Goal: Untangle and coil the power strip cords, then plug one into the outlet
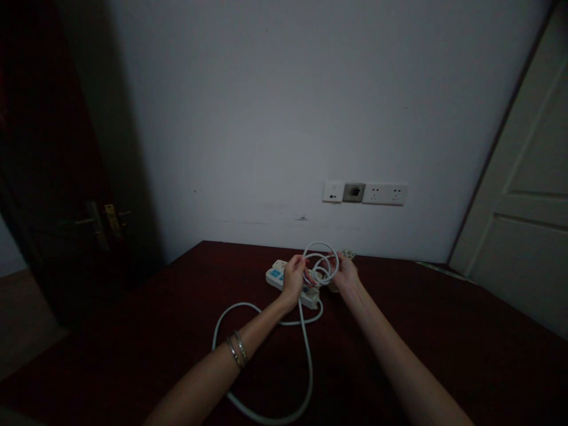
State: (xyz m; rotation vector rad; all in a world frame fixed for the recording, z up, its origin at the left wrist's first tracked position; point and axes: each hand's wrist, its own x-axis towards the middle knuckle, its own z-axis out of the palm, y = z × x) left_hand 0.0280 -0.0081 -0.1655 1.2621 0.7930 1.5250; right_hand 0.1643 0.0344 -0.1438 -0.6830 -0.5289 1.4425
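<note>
My left hand (293, 278) is closed on a white power cord (309, 355), with two silver bangles on that wrist. My right hand (345, 273) grips the same cord at the right side of several small loops, which hang between both hands. Below and behind my left hand lies a white power strip (275, 277) with blue sockets, partly covered by the hand. From the strip's near end the cord runs left, makes a wide loop on the table and comes back up to my left hand. The fingertips of both hands are partly hidden.
The dark red table (381, 331) reaches back to the pale wall (248, 130). A patterned object (348, 254), hard to make out, sits just behind my right hand. Wall sockets (385, 194) are mounted above the table. A dark door (53, 177) stands at left, a pale door (528, 195) at right.
</note>
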